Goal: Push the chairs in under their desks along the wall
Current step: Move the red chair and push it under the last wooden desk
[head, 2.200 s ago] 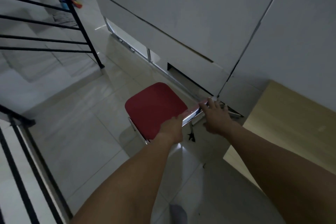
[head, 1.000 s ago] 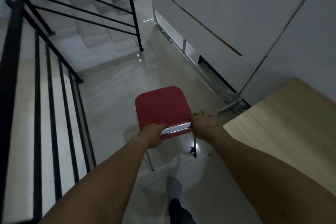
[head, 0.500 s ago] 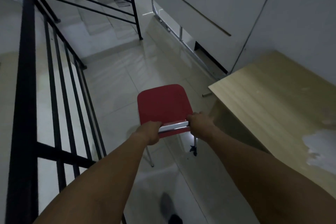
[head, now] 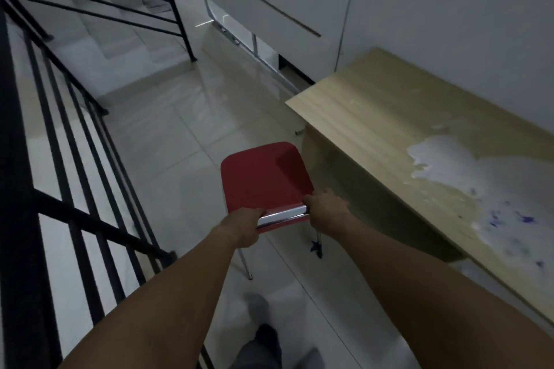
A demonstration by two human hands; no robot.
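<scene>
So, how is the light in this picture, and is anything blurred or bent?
Head view: dim overall; glare on the chrome bar both hands grip, and on the glossy floor; the railing at the left edge is soft and bowed by the wide lens; the red chair is fairly sharp.

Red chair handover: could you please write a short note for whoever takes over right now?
Left hand: shut on the chrome back bar of the red chair.
Right hand: shut on the same bar.
The chair stands on the tiled floor, just off the near left corner of the wooden desk by the wall.
Done: chair gripped.
Left: turn it toward the desk and push it under.
</scene>
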